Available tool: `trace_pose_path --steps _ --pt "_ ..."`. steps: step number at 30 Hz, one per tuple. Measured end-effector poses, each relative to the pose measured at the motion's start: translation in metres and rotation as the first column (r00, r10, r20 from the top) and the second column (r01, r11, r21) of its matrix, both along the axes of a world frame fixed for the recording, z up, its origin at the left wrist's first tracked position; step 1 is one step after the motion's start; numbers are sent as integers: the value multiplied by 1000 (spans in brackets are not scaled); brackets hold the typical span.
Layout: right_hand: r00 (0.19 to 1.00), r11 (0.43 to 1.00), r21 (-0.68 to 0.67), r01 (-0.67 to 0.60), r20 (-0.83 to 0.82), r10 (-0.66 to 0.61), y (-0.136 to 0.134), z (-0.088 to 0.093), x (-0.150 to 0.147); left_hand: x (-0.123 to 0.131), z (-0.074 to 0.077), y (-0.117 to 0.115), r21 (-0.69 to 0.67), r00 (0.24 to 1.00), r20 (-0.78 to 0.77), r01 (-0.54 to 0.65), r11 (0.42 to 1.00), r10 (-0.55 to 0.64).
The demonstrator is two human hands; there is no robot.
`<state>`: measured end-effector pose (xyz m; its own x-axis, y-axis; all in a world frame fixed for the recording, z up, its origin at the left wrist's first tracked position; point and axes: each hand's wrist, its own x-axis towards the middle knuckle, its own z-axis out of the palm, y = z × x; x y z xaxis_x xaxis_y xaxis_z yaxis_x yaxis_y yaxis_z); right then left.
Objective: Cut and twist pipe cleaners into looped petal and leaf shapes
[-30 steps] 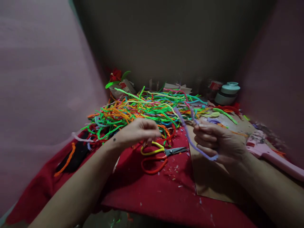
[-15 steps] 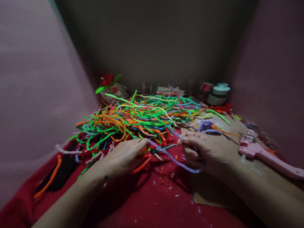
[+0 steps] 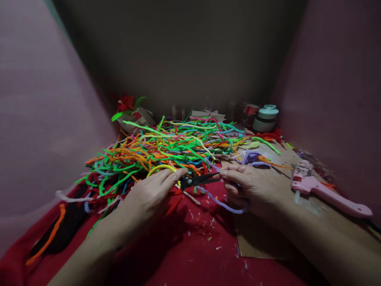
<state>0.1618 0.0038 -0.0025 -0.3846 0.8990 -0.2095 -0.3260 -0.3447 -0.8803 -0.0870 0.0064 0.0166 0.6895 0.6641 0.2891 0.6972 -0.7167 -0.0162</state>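
Observation:
My left hand (image 3: 151, 194) is closed round the scissors (image 3: 199, 180), which have dark blades and a yellow and red handle. The slightly parted blades point right, their tips at the fingers of my right hand (image 3: 245, 184). Pinched in that right hand is a lavender pipe cleaner (image 3: 218, 201); its loose length curves below the blades, and a short lavender piece shows above the fingertips. Whether the blades touch the strand I cannot tell. Behind both hands lies a large tangled heap of pipe cleaners (image 3: 166, 147) in green, orange, yellow and other colours.
A pink glue gun (image 3: 324, 190) lies on a brown board (image 3: 258, 238) at the right, near a purple and orange pipe-cleaner piece (image 3: 253, 157). A teal-lidded jar (image 3: 266, 118) stands behind. Small scraps dot the red cloth (image 3: 190, 254).
My left hand has let the lavender strand go and brought the scissors up, blades now at my right fingertips. My right hand still pinches the strand. The whole view has shifted slightly.

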Motion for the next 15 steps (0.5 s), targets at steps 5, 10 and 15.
trace_pose_path --steps 5,10,15 --pt "1000 1000 8 19 15 -19 -4 5 -4 8 -7 -1 27 996 -68 -64 998 65" --pt "999 998 57 7 48 -9 -7 7 -7 7 -10 1 39 990 -97 -95 995 99" --pt "997 996 87 10 80 -17 -8 8 -7 9 -12 -2 43 996 -64 -54 998 57"
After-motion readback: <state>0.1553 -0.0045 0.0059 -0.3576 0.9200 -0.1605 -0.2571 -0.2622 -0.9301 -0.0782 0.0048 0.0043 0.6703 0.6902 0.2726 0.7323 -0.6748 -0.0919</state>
